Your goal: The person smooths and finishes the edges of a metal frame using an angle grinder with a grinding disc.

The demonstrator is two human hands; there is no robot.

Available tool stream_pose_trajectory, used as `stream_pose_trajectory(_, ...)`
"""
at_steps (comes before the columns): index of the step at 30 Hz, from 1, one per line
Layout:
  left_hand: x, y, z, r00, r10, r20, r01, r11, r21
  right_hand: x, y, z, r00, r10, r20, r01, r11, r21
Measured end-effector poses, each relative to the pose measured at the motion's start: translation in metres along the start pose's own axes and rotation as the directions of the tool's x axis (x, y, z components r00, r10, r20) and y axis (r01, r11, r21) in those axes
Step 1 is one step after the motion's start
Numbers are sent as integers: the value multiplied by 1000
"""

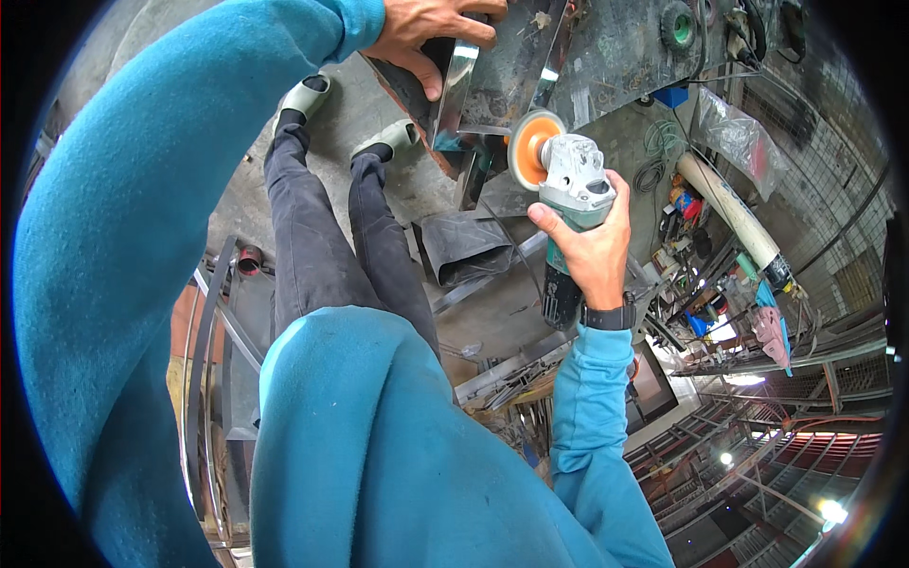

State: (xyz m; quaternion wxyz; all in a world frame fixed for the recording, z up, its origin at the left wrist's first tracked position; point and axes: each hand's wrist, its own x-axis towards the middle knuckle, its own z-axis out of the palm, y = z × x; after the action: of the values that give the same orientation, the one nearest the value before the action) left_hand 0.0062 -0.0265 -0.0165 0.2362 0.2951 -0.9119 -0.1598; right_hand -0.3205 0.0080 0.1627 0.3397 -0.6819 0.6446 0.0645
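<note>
My right hand is wrapped round the body of an angle grinder, green and black with a worn grey head. An orange disc on the grinder faces left, close to the end of a shiny metal frame; whether they touch I cannot tell. At the top, my left hand grips the frame, fingers over its polished bar and thumb along the side. The frame rests at the edge of a dark, worn workbench, and part of it hangs past that edge.
A green-centred wheel and another power tool lie on the bench. Below are a dark rectangular metal duct piece and a red can. A long pale roll leans at the right, near clear plastic sheeting and cluttered shelves.
</note>
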Motion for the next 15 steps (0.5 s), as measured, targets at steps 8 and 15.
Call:
stream_pose_trajectory(8, -2, 0, 2, 1000, 7, -26, -7, 1000, 15, -8, -2, 21, 998, 47, -51, -40, 992, 122)
stream_pose_trajectory(15, 0, 1, 4, 1000, 2, -18, -2, 1000, 27, -46, -7, 46, 988, 155, -20, -142, 944, 297)
